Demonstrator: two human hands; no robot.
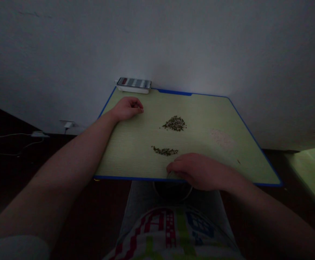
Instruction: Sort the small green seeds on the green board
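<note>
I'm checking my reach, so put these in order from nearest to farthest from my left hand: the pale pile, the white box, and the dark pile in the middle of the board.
From your left hand:
1. White box, just beyond it, at the back left corner.
2. Dark pile, to its right, mid-board.
3. Pale pile, farthest, toward the right side.

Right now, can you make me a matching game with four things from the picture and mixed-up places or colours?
1. Right hand
2. Table rim
3. White box
4. Rightmost heap

A. Blue
B. Far left corner of the table
C. Pale pinkish
D. Near edge of the table

Right pairs: 1-D, 2-A, 3-B, 4-C
</note>
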